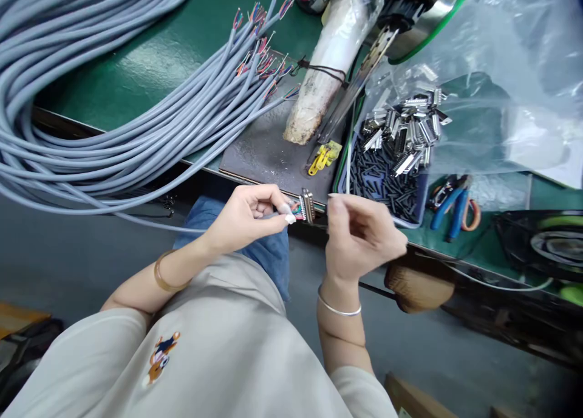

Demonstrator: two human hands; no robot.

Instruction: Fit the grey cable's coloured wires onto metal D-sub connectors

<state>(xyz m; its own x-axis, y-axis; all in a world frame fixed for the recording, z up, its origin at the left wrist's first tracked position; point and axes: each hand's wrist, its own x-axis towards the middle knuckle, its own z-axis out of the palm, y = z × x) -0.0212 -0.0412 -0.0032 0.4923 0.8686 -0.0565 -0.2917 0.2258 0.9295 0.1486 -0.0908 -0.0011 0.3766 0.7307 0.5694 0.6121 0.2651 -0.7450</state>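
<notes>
Leftmost, a thick bundle of grey cables [150, 141] loops across the green bench [159, 59], many stripped ends showing coloured wires. One cable [182, 228] runs out to the left hand [262, 214], which pinches it near its end between thumb and fingers, above the lap. Just beyond those fingertips is a metal multi-pin connector [308, 206], coloured wires at its back, in front of a dark board [262, 154]. Next, the right hand [331, 200] has thumb and forefinger pressed together near the connector; whether anything sits between them, I cannot tell. Behind it, a tray [423, 202] holds small black sleeves [398, 193] and metal connectors [412, 129]; blue-handled pliers [456, 214] lie rightward.
</notes>
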